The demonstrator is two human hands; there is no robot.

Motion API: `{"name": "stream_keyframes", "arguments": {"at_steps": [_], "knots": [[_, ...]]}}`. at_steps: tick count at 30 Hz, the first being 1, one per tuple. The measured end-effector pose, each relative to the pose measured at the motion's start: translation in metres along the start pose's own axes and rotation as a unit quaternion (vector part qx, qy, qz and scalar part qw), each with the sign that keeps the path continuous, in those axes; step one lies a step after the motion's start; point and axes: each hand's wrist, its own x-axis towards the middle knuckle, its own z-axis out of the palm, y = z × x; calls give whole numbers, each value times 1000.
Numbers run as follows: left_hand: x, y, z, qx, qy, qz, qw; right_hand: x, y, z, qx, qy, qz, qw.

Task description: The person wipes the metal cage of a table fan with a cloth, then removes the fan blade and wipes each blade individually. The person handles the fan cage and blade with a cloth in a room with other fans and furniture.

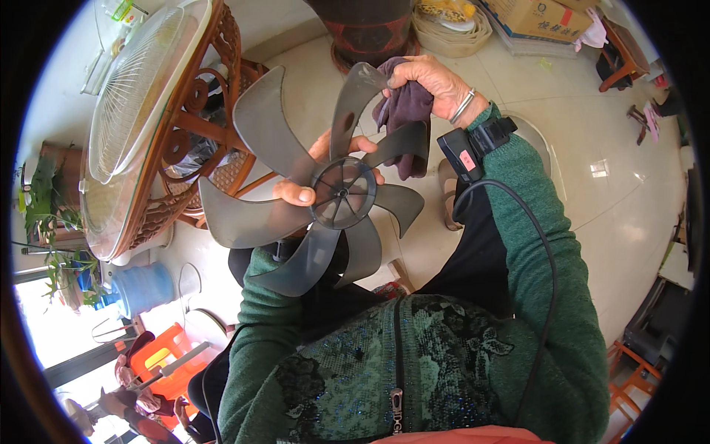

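A grey translucent plastic fan impeller (pixel 343 193) with several curved blades is held up in front of my torso. My left hand (pixel 294 192) grips it from behind at the hub, its thumb on the near side and fingertips showing between blades. Much of that palm is hidden by the blades. My right hand (pixel 427 82) pinches a dark purple cloth (pixel 409 105) against the tip of the top blade (pixel 359 83). Part of the cloth hangs down behind the neighbouring right blade. Pale smudges mark the top blade's tip.
On the left, a glass-topped rattan table (pixel 166 172) carries a white fan grille (pixel 138 83). A dark pot (pixel 369 39) and cardboard box (pixel 541 19) stand ahead. A blue water jug (pixel 143 288) and orange plastic stool (pixel 166 355) are lower left. A cable (pixel 541 238) runs along my right sleeve.
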Motion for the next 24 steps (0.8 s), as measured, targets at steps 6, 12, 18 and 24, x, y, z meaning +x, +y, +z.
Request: {"name": "stream_keyframes", "arguments": {"at_steps": [6,12,18,24], "knots": [[3,18,-39,-96,-107,103,984,-5,8,8,-29,103,-19,994],[-3,3,-53,-200,-188,112,955,-10,-11,12,37,83,-181,979],[-5,-5,-48,-151,-102,59,981,-27,-42,29,20,73,-298,952],[1,-14,-41,-35,-7,-34,999,-46,-54,40,-236,1,-266,935]]}}
